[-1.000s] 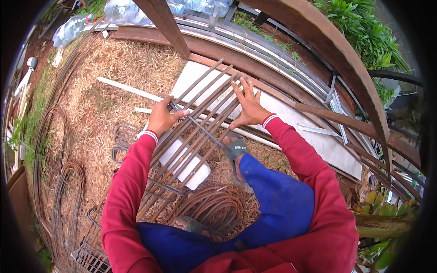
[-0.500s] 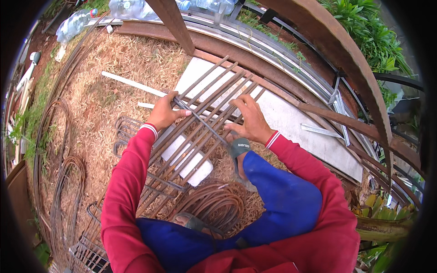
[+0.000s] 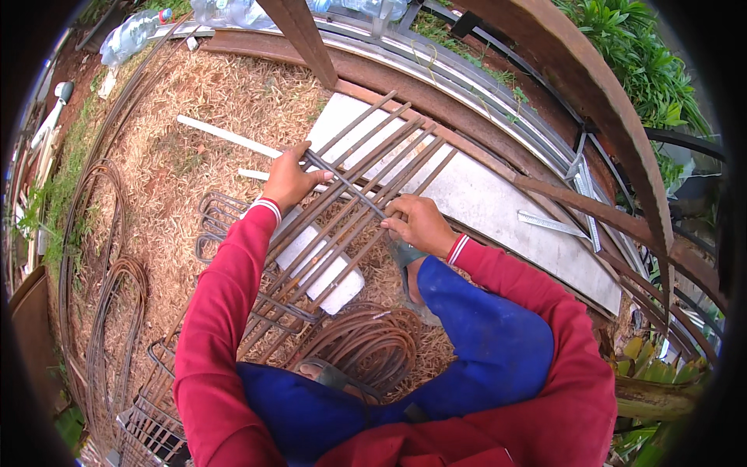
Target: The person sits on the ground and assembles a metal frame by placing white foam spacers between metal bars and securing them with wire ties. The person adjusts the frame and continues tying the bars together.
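Note:
Several long rusty rebar rods (image 3: pixel 354 167) lie side by side, slanting from the far middle toward my lower left. Across them runs a narrow dark rebar stirrup (image 3: pixel 346 184). My left hand (image 3: pixel 292 180) has its fingers curled round the stirrup's left end, thumb stretched along the rods. At the other end, my right hand (image 3: pixel 420 224) is closed with thumb and fingers pinching the stirrup near the rightmost rods. Part of the stirrup is hidden behind the fingers of both hands. More bent stirrups (image 3: pixel 214 210) lie left of the rods.
Under the rods are a long white board (image 3: pixel 537 226) and a small white slab (image 3: pixel 338 292). Coiled rusty rebar (image 3: pixel 373 342) lies by my feet. A rusty steel beam (image 3: pixel 615 86) arches at the right. Plastic bottles (image 3: pixel 132 37) lie far left.
My right hand has come down from over the rods, and its spread fingers have closed at the stirrup's right end. My left hand has moved slightly right, still at the left end.

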Motion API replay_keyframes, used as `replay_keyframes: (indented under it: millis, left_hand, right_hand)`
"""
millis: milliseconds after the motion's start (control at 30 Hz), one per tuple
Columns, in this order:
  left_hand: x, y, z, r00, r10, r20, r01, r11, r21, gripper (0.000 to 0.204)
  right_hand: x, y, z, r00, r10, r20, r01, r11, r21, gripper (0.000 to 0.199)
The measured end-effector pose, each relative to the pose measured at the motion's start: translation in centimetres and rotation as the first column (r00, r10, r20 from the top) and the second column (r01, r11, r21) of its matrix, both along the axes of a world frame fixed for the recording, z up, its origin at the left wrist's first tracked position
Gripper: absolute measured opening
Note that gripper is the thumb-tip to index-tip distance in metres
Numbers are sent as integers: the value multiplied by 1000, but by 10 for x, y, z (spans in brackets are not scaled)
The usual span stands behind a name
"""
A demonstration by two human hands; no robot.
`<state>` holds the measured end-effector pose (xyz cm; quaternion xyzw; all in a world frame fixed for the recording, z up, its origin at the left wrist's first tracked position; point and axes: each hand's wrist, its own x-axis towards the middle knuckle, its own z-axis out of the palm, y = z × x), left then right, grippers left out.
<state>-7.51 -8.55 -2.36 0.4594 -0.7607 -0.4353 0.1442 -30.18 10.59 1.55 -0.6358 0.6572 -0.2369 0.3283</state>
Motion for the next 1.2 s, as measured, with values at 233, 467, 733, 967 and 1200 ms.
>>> replay_keyframes:
  millis: [233,467,733,967,1200]
  left_hand:
    - [20,-10,-9,997,71,-40,-66,991,118,46]
    - [32,-14,-10,999,5,36,-13,973,231,29]
    - [30,-8,-13,968,43,247,-12,992,-127,33]
    - [27,-5,-5,968,51,248,-18,990,-137,27]
    - [27,7,-12,969,82,235,-47,987,-151,31]
  right_hand:
    - [-22,8,-4,920,-391,-9,389,912,127,28]
    - [-22,7,-34,375,-776,508,323,623,713,40]
    - [-22,16,-40,410,-672,617,308,739,600,39]
    - [-22,11,-38,523,-694,494,345,703,622,38]
    - [-23,10,-31,445,-785,432,405,606,684,48]
